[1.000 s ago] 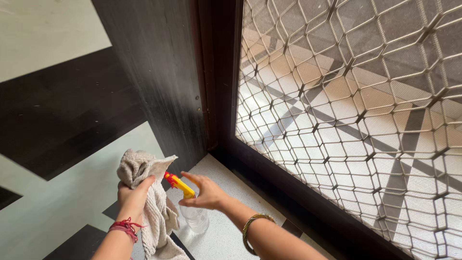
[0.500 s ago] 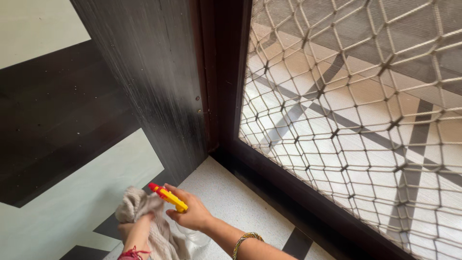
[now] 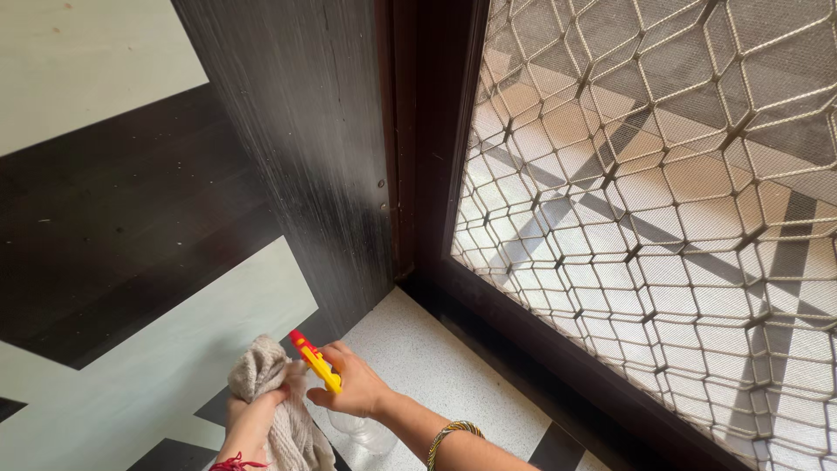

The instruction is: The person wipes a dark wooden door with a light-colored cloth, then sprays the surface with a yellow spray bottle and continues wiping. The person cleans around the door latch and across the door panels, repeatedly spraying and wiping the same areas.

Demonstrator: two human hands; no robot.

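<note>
My right hand [image 3: 356,390] grips a clear spray bottle [image 3: 359,429] by its yellow trigger head with a red nozzle [image 3: 312,359], pointed up and to the left at the dark wooden door panel [image 3: 296,148]. My left hand [image 3: 250,414] is closed on a beige knitted cloth [image 3: 275,392], bunched up right beside the nozzle. Both hands sit low at the bottom edge of the view. A bangle circles my right wrist and red thread my left wrist.
A dark door frame [image 3: 436,157] stands to the right of the panel, with a metal mesh grille [image 3: 663,201] beyond it. Below lies a speckled white threshold [image 3: 436,366]. The floor [image 3: 105,227] to the left has dark and pale tiles.
Both hands dropped lower in view with the cloth and bottle. The cloth, held up and hanging a second ago, is now bunched low. The view shifted slightly right.
</note>
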